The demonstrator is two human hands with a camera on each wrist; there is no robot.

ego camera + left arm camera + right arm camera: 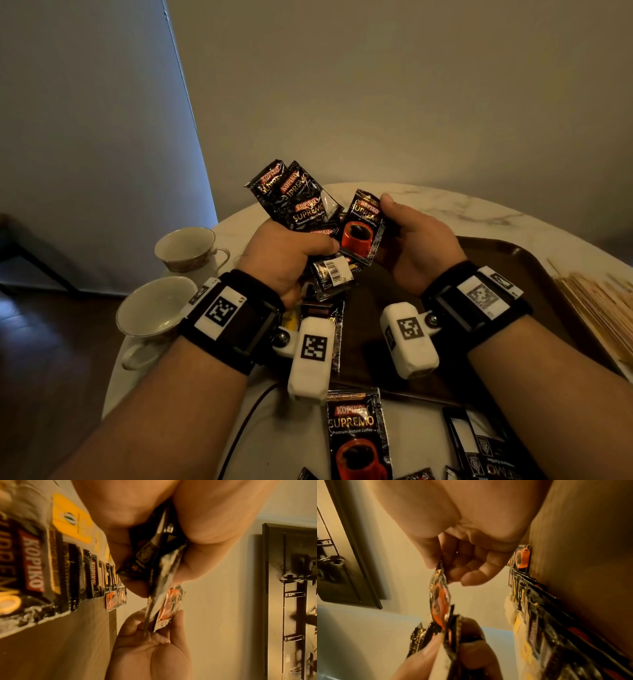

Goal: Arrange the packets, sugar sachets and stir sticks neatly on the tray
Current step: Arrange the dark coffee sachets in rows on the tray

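Observation:
My left hand (pixel 291 257) grips a fanned bunch of several black coffee packets (pixel 298 205) above the left end of the brown tray (pixel 513 260). My right hand (pixel 411 240) pinches the top corner of one packet with a red cup (pixel 361 229), whose lower end touches the bunch. In the right wrist view the thumb and fingers (pixel 433 555) pinch that packet (pixel 439 597). In the left wrist view the bunch (pixel 159 563) is squeezed in my left hand. Wooden stir sticks (pixel 603 308) lie at the tray's right. A yellow sachet (pixel 72 517) lies under my left wrist.
Two empty cups (pixel 185 246) (pixel 154 311) stand at the table's left edge. More packets (pixel 356 435) (pixel 479 445) lie on the marble table in front of the tray. A row of packets (pixel 34 568) lies on the tray's left end. A dark cable (pixel 239 435) runs below my left wrist.

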